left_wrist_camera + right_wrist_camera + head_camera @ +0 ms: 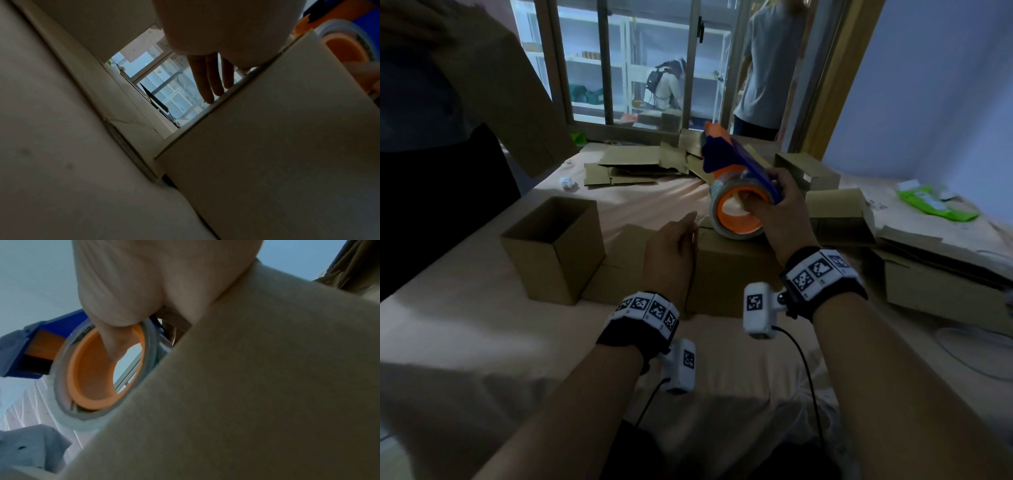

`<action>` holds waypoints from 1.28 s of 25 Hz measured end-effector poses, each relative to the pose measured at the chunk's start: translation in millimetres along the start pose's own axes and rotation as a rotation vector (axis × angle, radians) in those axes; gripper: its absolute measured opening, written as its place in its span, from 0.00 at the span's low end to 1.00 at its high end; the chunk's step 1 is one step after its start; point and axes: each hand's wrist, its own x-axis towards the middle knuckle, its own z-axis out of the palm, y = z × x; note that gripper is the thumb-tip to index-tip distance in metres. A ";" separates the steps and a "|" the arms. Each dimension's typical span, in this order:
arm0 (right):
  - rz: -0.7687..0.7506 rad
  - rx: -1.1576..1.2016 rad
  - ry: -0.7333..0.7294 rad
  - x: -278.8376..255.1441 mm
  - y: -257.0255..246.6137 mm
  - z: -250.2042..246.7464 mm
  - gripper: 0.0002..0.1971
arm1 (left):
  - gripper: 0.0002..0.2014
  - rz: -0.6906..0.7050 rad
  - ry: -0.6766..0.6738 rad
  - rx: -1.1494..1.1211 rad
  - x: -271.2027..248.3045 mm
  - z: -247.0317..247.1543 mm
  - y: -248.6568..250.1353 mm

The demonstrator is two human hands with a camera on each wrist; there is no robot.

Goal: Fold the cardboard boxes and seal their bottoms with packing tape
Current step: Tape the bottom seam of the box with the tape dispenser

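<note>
Box [726,270] under both hands; right hand [780,209] grips tape dispenser [736,178] atop.

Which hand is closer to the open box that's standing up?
Left. The left hand rests on the box being taped, just beside the open box. The right hand is farther away, gripping the tape dispenser past that middle box.

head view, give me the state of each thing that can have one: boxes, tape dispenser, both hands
box under the hands: folded shut on top, tape roll resting on it
tape dispenser: held by the right hand, tilted, roll down on the box
right hand: gripping the dispenser, a finger through the roll's core
left hand: fingers straight, at the box's left edge
open box: upright, top open
flat cardboard: unfolded, piled at the back
</note>
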 end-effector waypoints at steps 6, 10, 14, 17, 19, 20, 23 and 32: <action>-0.020 -0.009 -0.047 -2.9 -5.5 2.0 0.18 | 0.28 0.052 -0.223 0.224 3.1 -5.5 -8.0; -0.012 -0.008 -0.061 -4.2 -8.2 2.6 0.19 | 0.20 0.039 -0.218 0.322 4.6 -6.4 -2.4; -0.026 -0.007 -0.106 -4.6 -9.5 1.8 0.21 | 0.19 -0.023 -0.232 0.183 0.4 -5.5 -2.8; -0.034 -0.008 -0.159 -4.2 -10.6 2.0 0.23 | 0.19 -0.009 -0.235 0.171 -3.3 -2.4 -8.7; -0.032 -0.008 -0.176 -3.3 -9.4 1.7 0.24 | 0.19 -0.005 -0.228 0.161 -3.4 0.0 -12.0; -0.038 -0.016 -0.182 -2.7 -9.0 1.7 0.25 | 0.20 -0.004 -0.225 0.156 -3.3 -0.9 -11.2; -0.068 -0.048 -0.202 2.3 -6.2 1.0 0.26 | 0.16 0.025 -0.223 0.196 -4.0 -7.0 -3.5; -0.220 -0.166 -0.245 14.9 -7.4 5.9 0.27 | 0.22 0.003 -0.199 0.188 -6.7 -2.1 -9.6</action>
